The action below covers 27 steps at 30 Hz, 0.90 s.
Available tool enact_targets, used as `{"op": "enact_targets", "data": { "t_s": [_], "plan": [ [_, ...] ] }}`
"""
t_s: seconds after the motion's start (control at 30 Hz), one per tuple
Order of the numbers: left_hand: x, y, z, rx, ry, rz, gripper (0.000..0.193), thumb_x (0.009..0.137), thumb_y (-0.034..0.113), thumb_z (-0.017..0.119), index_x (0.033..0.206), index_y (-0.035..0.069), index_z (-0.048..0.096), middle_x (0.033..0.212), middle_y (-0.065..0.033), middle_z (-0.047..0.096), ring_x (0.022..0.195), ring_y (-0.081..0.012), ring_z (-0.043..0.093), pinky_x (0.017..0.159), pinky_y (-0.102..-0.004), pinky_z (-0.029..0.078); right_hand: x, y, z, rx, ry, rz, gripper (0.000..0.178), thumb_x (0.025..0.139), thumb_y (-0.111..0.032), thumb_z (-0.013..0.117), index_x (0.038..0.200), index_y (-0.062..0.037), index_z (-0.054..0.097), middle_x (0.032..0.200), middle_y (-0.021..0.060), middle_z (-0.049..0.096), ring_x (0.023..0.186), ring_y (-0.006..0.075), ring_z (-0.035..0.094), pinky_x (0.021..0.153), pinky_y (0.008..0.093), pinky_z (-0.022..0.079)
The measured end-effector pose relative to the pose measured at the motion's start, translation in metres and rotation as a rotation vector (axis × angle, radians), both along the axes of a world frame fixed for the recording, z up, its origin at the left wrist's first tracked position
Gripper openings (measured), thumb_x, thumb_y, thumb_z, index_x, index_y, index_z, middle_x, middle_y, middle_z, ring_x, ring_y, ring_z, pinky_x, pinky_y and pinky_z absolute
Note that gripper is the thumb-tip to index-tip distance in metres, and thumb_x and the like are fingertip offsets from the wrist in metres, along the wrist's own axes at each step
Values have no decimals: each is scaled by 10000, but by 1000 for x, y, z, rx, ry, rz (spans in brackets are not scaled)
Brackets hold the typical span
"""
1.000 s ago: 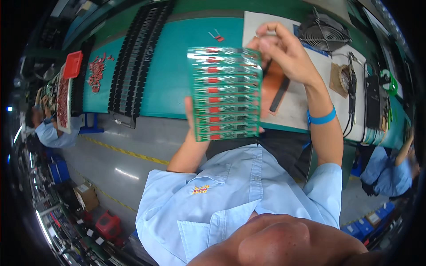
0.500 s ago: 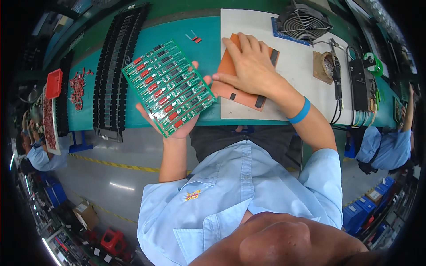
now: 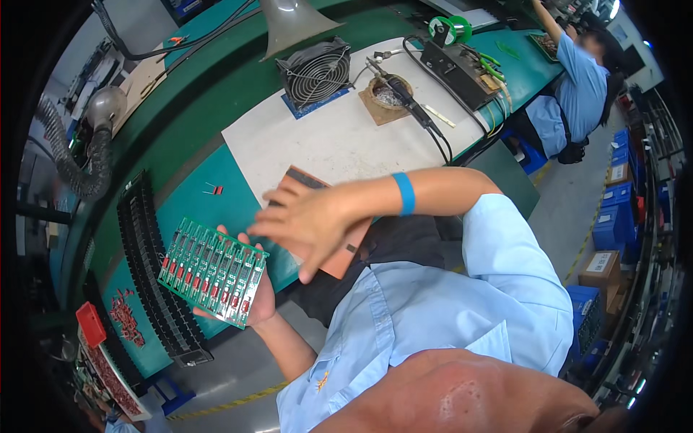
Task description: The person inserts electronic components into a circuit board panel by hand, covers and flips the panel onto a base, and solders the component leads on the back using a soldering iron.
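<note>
My left hand (image 3: 264, 294) supports a green circuit board panel (image 3: 214, 273) from beneath, its fingertips showing at the far edge. Rows of red components and small dark chips line the tilted panel. My right hand (image 3: 312, 222), slightly blurred and with fingers spread, is over an orange-brown flat plate (image 3: 342, 257) with black strips. Nothing shows in that hand; whether it touches the plate I cannot tell. A blue band (image 3: 404, 193) circles my right wrist. Beyond the panel, a red two-legged component (image 3: 218, 190) lies on the green mat.
At left stand a black slotted rack (image 3: 155, 270), a pile of red components (image 3: 127, 317) and a red tray (image 3: 91, 325). A fan (image 3: 315, 76), a soldering iron (image 3: 404, 101) in its holder and a black box (image 3: 456, 76) occupy the far side. Another person (image 3: 577, 94) sits at right.
My view has swung toward the right. My right hand has left its flat rest on the plate and spread its fingers toward the panel. My left hand still holds the panel.
</note>
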<state>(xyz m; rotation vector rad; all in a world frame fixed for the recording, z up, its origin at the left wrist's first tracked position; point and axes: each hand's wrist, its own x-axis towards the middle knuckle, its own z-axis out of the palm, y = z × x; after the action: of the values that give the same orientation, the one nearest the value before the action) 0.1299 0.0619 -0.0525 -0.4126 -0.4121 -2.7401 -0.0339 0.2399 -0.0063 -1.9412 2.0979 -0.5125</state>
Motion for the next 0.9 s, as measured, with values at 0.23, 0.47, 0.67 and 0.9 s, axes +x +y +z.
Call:
{"op": "enact_targets", "data": {
  "t_s": [0.23, 0.47, 0.67, 0.9],
  "plan": [
    [5, 2, 7, -24, 3, 25, 1166, 799, 811, 680, 1692, 254, 179, 1739, -140, 191, 1527, -429, 329, 1245, -565, 272, 70, 58, 0, -144, 109, -71, 900, 746, -359, 830, 1482, -20, 437, 1574, 342, 356, 1406, 564, 362, 1152, 680, 275],
    [5, 1, 10, 6, -98, 85, 1222, 747, 836, 708, 1691, 269, 179, 1741, -134, 188, 1517, -445, 350, 1230, -611, 291, 61, 89, 34, -213, 296, -273, 428, 884, -45, 594, 1285, 95, 537, 1486, 399, 409, 1348, 532, 468, 1118, 516, 443],
    [2, 8, 24, -27, -138, 65, 1215, 740, 766, 750, 1690, 264, 183, 1731, -173, 193, 1508, -470, 355, 1223, -643, 292, -3, 128, 116, -485, -135, -396, 235, 984, -40, 609, 1209, 27, 622, 1214, 183, 626, 1023, 271, 626, 887, 355, 517],
    [-30, 46, 35, 40, -104, -218, 1063, 830, 606, 724, 1673, 173, 243, 1678, -260, 274, 1487, -529, 357, 1187, -643, 371, -23, 107, 70, -732, -1096, -575, 373, 1006, -100, 664, 1352, 9, 581, 1139, 99, 713, 957, 145, 681, 858, 243, 536]
  ]
}}
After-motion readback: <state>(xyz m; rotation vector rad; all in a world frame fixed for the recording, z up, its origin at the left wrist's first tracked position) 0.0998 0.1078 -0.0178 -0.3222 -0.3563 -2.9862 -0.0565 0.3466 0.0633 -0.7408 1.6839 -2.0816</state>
